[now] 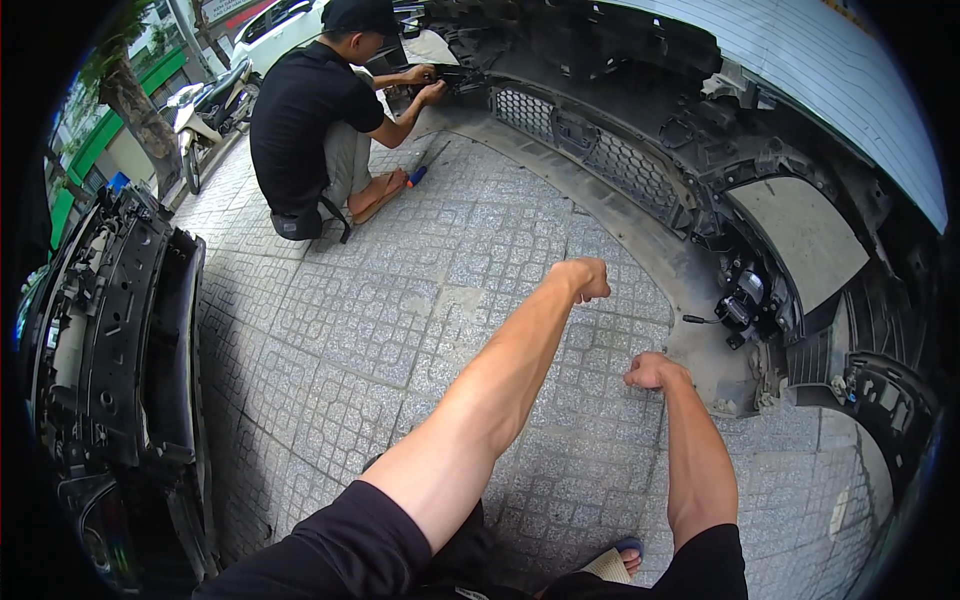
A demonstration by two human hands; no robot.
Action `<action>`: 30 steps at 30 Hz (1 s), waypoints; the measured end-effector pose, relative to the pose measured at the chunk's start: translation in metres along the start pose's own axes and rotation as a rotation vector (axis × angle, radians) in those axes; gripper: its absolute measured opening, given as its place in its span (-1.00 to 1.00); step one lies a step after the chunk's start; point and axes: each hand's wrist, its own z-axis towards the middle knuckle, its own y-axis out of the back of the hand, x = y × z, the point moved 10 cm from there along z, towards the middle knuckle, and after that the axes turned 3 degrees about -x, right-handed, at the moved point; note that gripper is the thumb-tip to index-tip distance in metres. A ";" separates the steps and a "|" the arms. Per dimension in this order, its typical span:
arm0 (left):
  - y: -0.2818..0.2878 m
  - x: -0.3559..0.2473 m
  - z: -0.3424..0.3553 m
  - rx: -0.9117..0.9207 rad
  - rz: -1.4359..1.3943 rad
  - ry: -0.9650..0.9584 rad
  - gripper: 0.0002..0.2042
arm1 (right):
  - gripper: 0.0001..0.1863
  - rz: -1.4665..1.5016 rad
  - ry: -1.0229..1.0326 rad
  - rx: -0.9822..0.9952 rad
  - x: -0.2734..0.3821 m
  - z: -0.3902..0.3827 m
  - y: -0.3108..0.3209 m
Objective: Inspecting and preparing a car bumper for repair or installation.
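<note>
My left hand [584, 278] reaches out over the paving with its fingers curled closed. My right hand [656, 371] is lower and to the right, also closed, thumb side toward the left hand. Whatever either hand might hold is hidden. Both hands are nearest to a large car bumper [640, 235], which curves along the right and far side with its inner face toward me. It has honeycomb grilles [628, 163] and a black lamp unit [745, 295] with a thin stalk, just beyond my right hand.
A co-worker [310, 120] in black squats at the far left, both hands on the bumper's far end. A blue-handled tool [417, 177] lies by their foot. Black car front-end parts [120, 330] stand at the left. A motorbike [205, 115] and white car [275, 35] are behind.
</note>
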 end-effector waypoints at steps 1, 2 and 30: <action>0.001 0.001 0.000 0.001 0.001 0.004 -0.63 | -0.39 0.012 0.002 0.001 0.000 0.001 0.000; 0.001 0.003 0.000 0.001 0.001 0.008 -0.63 | -0.39 0.024 0.005 0.002 0.000 0.002 0.000; 0.009 -0.001 -0.005 -0.081 -0.023 -0.020 -0.69 | -0.35 0.022 0.000 0.035 -0.002 -0.002 0.004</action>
